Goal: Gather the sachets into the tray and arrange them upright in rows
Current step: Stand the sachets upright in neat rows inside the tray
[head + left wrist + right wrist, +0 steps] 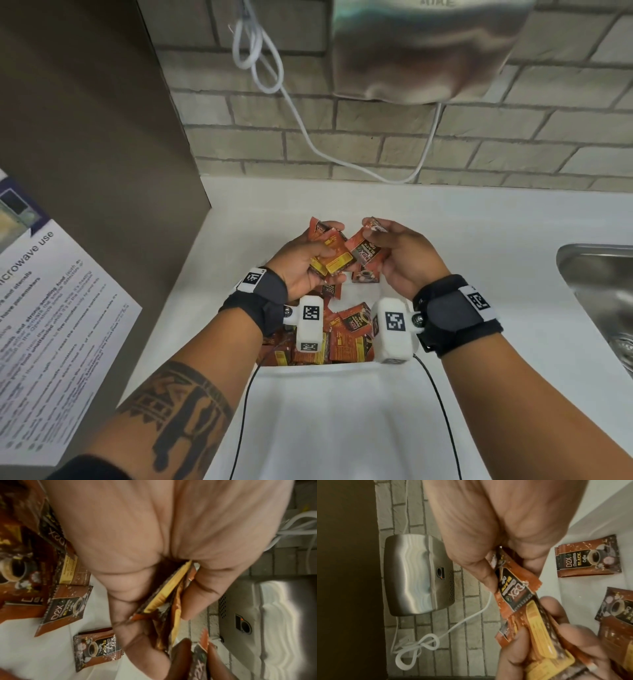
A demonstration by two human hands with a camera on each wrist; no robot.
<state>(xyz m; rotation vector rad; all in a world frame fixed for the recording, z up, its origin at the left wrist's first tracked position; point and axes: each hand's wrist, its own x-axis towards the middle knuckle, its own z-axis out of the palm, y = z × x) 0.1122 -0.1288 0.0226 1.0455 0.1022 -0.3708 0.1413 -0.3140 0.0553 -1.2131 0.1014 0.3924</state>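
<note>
Our left hand [301,263] grips a small stack of orange foil coffee sachets [330,255]; our right hand [406,255] pinches one more sachet [366,248] beside it. Both are above the white tray [329,383], where more sachets [346,337] lie jumbled.

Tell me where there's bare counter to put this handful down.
Free: the white counter between the right hand and the sink, and the strip behind both hands up to the brick wall. Some bare counter lies left of the left hand, beside the brown panel. Crowded: under the wrists, where loose sachets pile up.
</note>
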